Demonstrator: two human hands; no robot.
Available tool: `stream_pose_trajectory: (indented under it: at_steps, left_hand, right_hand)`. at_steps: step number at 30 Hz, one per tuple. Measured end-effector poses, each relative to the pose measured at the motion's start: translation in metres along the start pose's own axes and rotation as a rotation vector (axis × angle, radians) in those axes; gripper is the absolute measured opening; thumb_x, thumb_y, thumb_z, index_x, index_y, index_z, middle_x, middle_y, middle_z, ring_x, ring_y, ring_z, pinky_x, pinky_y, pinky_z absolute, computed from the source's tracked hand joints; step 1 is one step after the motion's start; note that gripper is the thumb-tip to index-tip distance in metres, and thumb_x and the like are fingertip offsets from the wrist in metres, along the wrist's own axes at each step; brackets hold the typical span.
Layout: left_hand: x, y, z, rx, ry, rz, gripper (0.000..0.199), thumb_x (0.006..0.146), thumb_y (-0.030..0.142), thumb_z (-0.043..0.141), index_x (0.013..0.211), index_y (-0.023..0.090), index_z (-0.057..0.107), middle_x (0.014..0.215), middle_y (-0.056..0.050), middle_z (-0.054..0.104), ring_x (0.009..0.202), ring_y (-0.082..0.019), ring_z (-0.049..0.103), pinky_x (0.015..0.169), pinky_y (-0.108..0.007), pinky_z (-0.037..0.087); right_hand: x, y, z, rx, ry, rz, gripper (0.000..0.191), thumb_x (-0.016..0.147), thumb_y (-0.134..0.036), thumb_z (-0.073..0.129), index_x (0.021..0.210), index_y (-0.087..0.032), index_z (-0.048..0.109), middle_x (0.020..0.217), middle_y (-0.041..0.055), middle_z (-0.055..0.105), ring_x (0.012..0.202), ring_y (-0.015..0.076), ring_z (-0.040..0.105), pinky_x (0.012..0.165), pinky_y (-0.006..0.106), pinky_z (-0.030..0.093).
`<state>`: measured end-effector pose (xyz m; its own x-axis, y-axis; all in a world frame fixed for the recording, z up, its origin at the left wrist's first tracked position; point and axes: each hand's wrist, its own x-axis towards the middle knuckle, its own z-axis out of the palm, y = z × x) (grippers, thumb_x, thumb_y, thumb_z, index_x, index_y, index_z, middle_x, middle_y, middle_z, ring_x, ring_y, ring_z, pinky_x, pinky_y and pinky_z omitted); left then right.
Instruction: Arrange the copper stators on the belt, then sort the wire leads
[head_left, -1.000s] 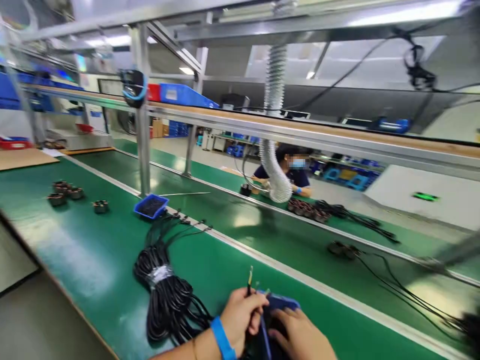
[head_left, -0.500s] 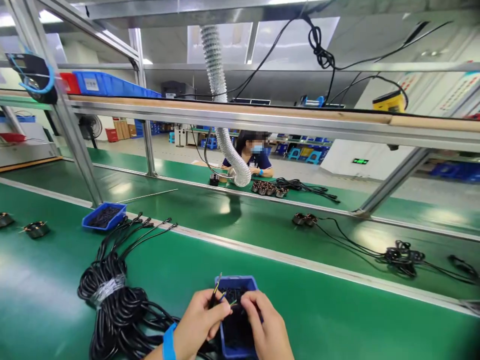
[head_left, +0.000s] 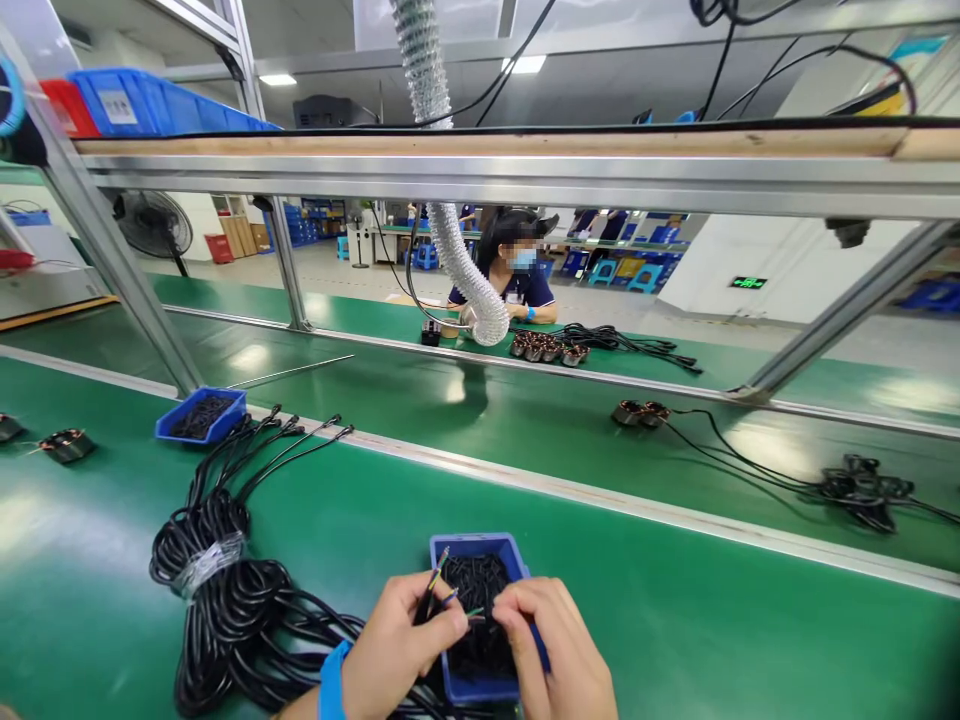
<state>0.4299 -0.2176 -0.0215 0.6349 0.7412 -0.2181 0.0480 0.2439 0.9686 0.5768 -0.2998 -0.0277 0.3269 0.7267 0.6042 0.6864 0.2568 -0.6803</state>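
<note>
My left hand [head_left: 409,635], with a blue wristband, pinches the end of a black cable whose thin coloured wires [head_left: 442,575] stick up and to the right between thumb and fingers. Just right of it, my right hand [head_left: 555,645] has thumb and index finger pressed together near the wire tips; whatever is between them is too small to make out. Under both hands stands a blue bin [head_left: 474,543] full of small black pieces [head_left: 480,580]. A bundle of black cables [head_left: 225,600], tied with clear wrap, lies to the left and runs towards my left hand.
A smaller blue tray [head_left: 236,408] of black pieces sits beyond the bundle. Copper-wound parts [head_left: 66,445] lie far left, others [head_left: 641,413] with cables beyond the pale strip. A metal frame and flexible duct [head_left: 469,280] cross ahead; a masked person [head_left: 517,280] sits opposite.
The camera view has tilted and shifted. My right hand has moved slightly right, away from my left hand, showing more of the bin. My left hand keeps its hold on the cable.
</note>
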Motion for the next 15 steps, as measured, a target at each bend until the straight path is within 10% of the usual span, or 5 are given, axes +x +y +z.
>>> stream_pose_trajectory:
  at_steps: [15]
  left_hand:
    - [0.000,-0.002,0.001,0.017,0.005,0.070,0.041,0.078,0.055,0.071,0.075,0.017,0.056,0.061,0.007,0.042,0.045,-0.006,0.031,0.042,-0.021,0.024]
  right_hand:
    - [-0.009,0.004,0.011,-0.059,0.074,-0.056,0.012,0.100,-0.026,0.055,0.091,-0.026,0.062,0.079,0.0019,0.066,0.073,0.0199,0.061,0.070,0.032,0.048]
